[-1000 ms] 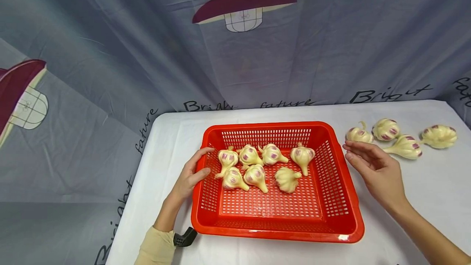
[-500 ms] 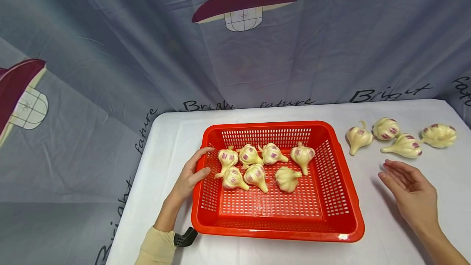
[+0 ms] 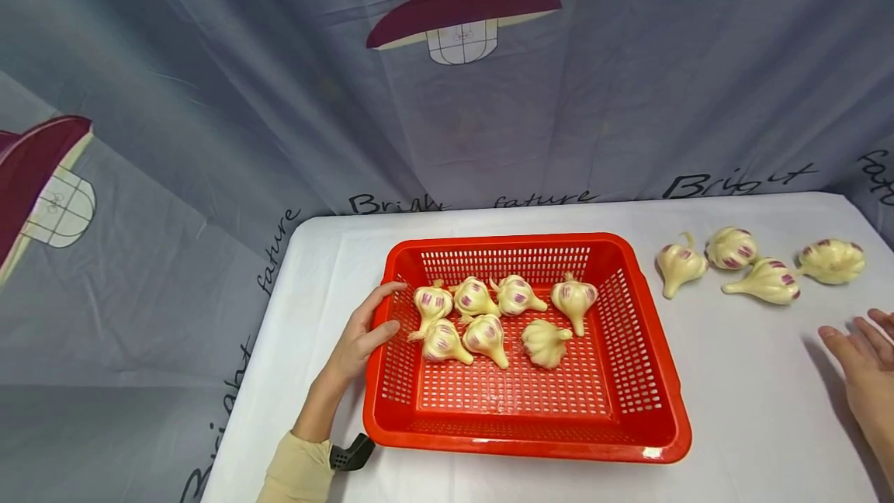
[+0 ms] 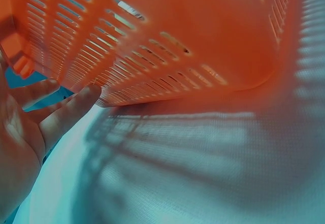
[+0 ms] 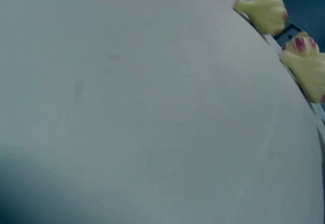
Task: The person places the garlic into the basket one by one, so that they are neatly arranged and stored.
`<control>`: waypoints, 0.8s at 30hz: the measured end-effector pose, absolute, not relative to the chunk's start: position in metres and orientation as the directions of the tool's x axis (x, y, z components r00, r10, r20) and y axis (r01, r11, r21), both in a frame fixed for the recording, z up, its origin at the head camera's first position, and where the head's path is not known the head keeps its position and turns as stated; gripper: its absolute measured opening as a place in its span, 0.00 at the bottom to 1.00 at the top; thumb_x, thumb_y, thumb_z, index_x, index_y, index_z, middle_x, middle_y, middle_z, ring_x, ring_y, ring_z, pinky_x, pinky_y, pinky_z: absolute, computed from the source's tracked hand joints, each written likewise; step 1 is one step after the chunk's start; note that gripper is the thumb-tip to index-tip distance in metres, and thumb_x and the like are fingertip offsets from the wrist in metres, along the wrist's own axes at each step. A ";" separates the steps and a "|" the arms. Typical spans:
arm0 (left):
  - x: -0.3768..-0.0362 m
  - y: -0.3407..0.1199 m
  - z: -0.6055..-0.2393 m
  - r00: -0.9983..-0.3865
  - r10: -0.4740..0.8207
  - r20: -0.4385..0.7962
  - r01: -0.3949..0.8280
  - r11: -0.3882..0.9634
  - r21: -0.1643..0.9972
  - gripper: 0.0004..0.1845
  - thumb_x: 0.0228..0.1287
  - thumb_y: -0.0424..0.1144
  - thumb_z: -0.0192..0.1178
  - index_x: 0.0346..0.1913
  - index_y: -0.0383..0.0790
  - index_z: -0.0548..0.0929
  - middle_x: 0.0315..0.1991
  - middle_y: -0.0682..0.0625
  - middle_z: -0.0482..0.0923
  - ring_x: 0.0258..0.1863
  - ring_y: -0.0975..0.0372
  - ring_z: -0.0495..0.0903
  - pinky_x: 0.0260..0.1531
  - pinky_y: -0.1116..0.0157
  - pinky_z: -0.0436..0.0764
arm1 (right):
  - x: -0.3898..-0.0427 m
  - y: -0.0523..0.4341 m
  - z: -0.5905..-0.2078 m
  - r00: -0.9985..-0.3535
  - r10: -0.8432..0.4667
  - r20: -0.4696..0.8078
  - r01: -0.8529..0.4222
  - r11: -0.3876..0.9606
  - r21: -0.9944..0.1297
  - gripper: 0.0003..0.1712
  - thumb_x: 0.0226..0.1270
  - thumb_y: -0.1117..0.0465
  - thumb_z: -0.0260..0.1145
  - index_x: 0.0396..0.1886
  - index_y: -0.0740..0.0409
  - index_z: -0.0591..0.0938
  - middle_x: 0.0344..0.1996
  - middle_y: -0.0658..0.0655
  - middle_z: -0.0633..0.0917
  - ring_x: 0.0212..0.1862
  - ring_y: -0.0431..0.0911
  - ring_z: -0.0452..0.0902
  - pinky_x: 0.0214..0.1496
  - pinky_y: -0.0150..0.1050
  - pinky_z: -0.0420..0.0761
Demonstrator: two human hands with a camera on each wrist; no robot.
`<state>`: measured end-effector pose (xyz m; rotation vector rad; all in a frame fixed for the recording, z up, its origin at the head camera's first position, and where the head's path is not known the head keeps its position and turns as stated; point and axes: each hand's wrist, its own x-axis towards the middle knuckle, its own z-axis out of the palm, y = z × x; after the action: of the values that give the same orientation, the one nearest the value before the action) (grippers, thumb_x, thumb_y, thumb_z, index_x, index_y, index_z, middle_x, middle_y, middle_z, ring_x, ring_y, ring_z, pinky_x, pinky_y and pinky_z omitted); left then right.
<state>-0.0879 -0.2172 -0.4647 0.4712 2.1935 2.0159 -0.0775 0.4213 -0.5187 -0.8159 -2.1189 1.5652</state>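
A red plastic basket (image 3: 527,447) with slotted walls sits on the white table, holding several garlic bulbs (image 3: 485,338). My left hand (image 3: 355,341) grips its left rim, thumb and index finger over the edge; in the left wrist view other fingers (image 4: 76,107) lie against the outer wall (image 4: 213,46). Far to the right, my right hand (image 3: 866,367) hovers over the table with fingers spread and nothing held, partly cut off by the frame. Nearest to it is a garlic bulb (image 3: 831,261) behind. The right wrist view shows bare cloth and garlic bulbs (image 5: 266,11) at its upper right.
Several loose bulbs, one of them a garlic bulb (image 3: 680,266) close to the basket, lie at the table's back right. A grey printed curtain (image 3: 489,123) hangs behind the table (image 3: 754,394). A black device (image 3: 352,452) sits by the left wrist.
My right hand has moved away from the basket's right rim, rightward across the table to the frame's edge. The left hand, basket and garlic bulbs have stayed in place.
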 end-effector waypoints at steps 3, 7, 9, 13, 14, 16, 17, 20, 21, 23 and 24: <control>-0.088 -0.217 -0.465 -0.946 0.305 0.110 0.137 0.067 0.988 0.28 0.68 0.29 0.50 0.71 0.41 0.67 0.65 0.30 0.66 0.52 0.35 0.76 0.38 0.51 0.87 | -0.087 0.431 -0.521 -0.768 0.639 -0.047 0.221 0.195 -0.956 0.38 0.73 0.68 0.60 0.76 0.44 0.56 0.73 0.41 0.61 0.75 0.35 0.52 0.71 0.21 0.53; -0.087 -0.217 -0.465 -0.948 0.302 0.104 0.131 0.071 0.989 0.28 0.68 0.30 0.49 0.72 0.41 0.67 0.64 0.30 0.67 0.52 0.35 0.76 0.38 0.51 0.87 | -0.101 0.439 -0.522 -0.754 0.653 -0.076 0.238 0.163 -0.958 0.38 0.73 0.67 0.62 0.76 0.44 0.57 0.71 0.40 0.62 0.74 0.34 0.52 0.70 0.20 0.52; -0.087 -0.217 -0.465 -0.948 0.302 0.100 0.128 0.074 0.989 0.29 0.68 0.30 0.50 0.72 0.41 0.67 0.64 0.31 0.67 0.52 0.36 0.76 0.38 0.51 0.87 | -0.108 0.442 -0.522 -0.744 0.661 -0.101 0.245 0.129 -0.961 0.38 0.72 0.67 0.63 0.75 0.43 0.59 0.70 0.39 0.63 0.74 0.33 0.53 0.70 0.19 0.52; -0.088 -0.217 -0.465 -0.948 0.301 0.099 0.128 0.077 0.989 0.28 0.68 0.30 0.50 0.72 0.41 0.67 0.65 0.31 0.67 0.52 0.36 0.76 0.38 0.51 0.87 | -0.121 0.448 -0.522 -0.741 0.660 -0.125 0.245 0.092 -0.965 0.39 0.70 0.67 0.65 0.73 0.40 0.59 0.66 0.35 0.64 0.72 0.30 0.55 0.69 0.18 0.52; -0.088 -0.217 -0.465 -0.949 0.300 0.099 0.128 0.079 0.989 0.28 0.68 0.30 0.50 0.71 0.41 0.67 0.65 0.31 0.67 0.52 0.36 0.76 0.38 0.51 0.87 | -0.124 0.449 -0.521 -0.738 0.661 -0.134 0.255 0.091 -0.963 0.40 0.70 0.66 0.66 0.73 0.40 0.59 0.65 0.34 0.64 0.71 0.29 0.56 0.68 0.18 0.52; -0.088 -0.218 -0.466 -0.948 0.301 0.099 0.129 0.079 0.989 0.28 0.67 0.30 0.50 0.71 0.41 0.67 0.65 0.31 0.67 0.52 0.35 0.76 0.38 0.51 0.87 | -0.132 0.451 -0.521 -0.735 0.665 -0.134 0.296 0.136 -0.945 0.43 0.68 0.63 0.68 0.76 0.41 0.56 0.64 0.32 0.63 0.70 0.29 0.56 0.68 0.17 0.52; -0.088 -0.218 -0.466 -0.948 0.302 0.099 0.128 0.079 0.989 0.28 0.67 0.30 0.50 0.72 0.41 0.67 0.65 0.31 0.67 0.52 0.35 0.76 0.37 0.51 0.87 | -0.135 0.452 -0.520 -0.733 0.667 -0.135 0.319 0.162 -0.934 0.45 0.68 0.61 0.69 0.77 0.42 0.55 0.65 0.32 0.63 0.70 0.29 0.56 0.68 0.17 0.52; -0.088 -0.218 -0.466 -0.948 0.304 0.098 0.127 0.076 0.989 0.28 0.68 0.30 0.50 0.72 0.41 0.67 0.65 0.30 0.66 0.52 0.35 0.76 0.38 0.51 0.87 | -0.146 0.454 -0.517 -0.738 0.663 -0.121 0.393 0.279 -0.876 0.49 0.67 0.56 0.69 0.79 0.45 0.51 0.71 0.36 0.60 0.71 0.29 0.54 0.69 0.19 0.52; -0.088 -0.218 -0.466 -0.947 0.305 0.099 0.127 0.074 0.989 0.28 0.68 0.30 0.50 0.72 0.41 0.67 0.65 0.30 0.66 0.52 0.35 0.76 0.38 0.51 0.87 | -0.149 0.454 -0.515 -0.745 0.658 -0.111 0.404 0.312 -0.860 0.49 0.66 0.56 0.69 0.79 0.46 0.51 0.73 0.39 0.59 0.71 0.30 0.54 0.69 0.20 0.52; -0.088 -0.218 -0.466 -0.946 0.307 0.100 0.127 0.071 0.989 0.28 0.68 0.30 0.50 0.72 0.41 0.67 0.65 0.30 0.66 0.52 0.35 0.76 0.38 0.51 0.87 | -0.154 0.455 -0.513 -0.766 0.638 -0.082 0.411 0.388 -0.825 0.50 0.66 0.55 0.68 0.80 0.49 0.50 0.77 0.48 0.56 0.72 0.32 0.52 0.71 0.23 0.52; -0.088 -0.218 -0.466 -0.946 0.309 0.100 0.127 0.070 0.989 0.28 0.68 0.30 0.49 0.72 0.41 0.66 0.65 0.30 0.66 0.52 0.35 0.76 0.38 0.51 0.87 | -0.157 0.455 -0.513 -0.774 0.630 -0.068 0.406 0.411 -0.816 0.49 0.66 0.56 0.67 0.79 0.51 0.50 0.77 0.50 0.55 0.72 0.33 0.52 0.71 0.24 0.52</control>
<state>-0.0882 -0.2176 -0.4655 0.4506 2.1937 2.0038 -0.1570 0.4551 -0.5126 -0.9077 -2.4187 1.2935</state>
